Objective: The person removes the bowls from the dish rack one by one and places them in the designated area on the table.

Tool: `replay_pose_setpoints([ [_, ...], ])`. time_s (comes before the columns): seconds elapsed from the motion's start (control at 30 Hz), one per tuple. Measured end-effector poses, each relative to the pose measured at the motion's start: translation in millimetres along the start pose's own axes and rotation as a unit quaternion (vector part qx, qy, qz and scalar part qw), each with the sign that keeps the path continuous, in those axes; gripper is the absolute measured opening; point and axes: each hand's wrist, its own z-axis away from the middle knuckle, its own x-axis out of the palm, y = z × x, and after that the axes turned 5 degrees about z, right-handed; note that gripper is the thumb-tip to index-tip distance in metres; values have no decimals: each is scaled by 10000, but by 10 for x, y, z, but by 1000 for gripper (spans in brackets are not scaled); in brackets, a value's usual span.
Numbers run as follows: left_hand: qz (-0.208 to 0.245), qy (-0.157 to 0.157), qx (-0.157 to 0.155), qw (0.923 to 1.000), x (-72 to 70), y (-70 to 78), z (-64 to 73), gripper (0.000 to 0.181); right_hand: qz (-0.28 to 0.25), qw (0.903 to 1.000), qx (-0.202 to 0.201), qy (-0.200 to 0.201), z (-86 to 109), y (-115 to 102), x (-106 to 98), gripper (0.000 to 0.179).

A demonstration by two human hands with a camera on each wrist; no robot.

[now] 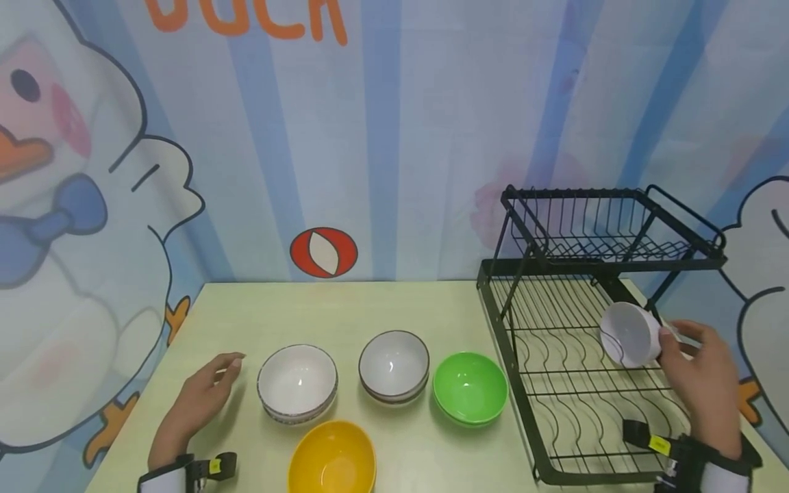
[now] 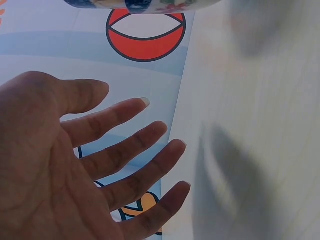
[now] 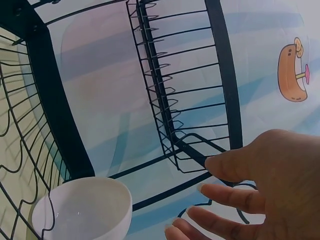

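Note:
A small white bowl [image 1: 629, 335] sits tilted in the lower tier of the black dish rack [image 1: 524, 411], a wire crossing in front of it. Beside it is my right hand [image 1: 703, 376]; in the right wrist view its loosely bent fingers [image 3: 235, 200] stand apart from the bowl [image 3: 85, 210] and hold nothing. My left hand [image 1: 200, 397] hovers over the table's left side, its fingers [image 2: 130, 155] spread and holding nothing. Closest to it are stacked white patterned bowls [image 1: 298, 382].
Grey-white stacked bowls [image 1: 394, 365], green stacked bowls [image 1: 470, 388] and a yellow bowl [image 1: 333, 459] stand on the table [image 1: 345, 308]. The rack's upper tier [image 1: 616, 246] overhangs the back of the lower one. A printed cloth [image 1: 431, 137] hangs behind.

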Motion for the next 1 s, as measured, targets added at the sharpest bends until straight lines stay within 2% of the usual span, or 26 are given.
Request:
replay_pose_setpoints([
  [0.23, -43, 26, 62, 10000, 2, 9, -11, 63, -13, 9996, 268, 92, -43, 8, 30, 62],
  [0.57, -61, -12, -87, 9999, 1, 22, 4, 61, -235, 9980, 558, -170, -94, 109, 43, 68],
  [1.0, -62, 13, -40, 10000, 5, 16, 25, 63, -316, 9959, 745, -397, -205, 243, 94, 72],
])
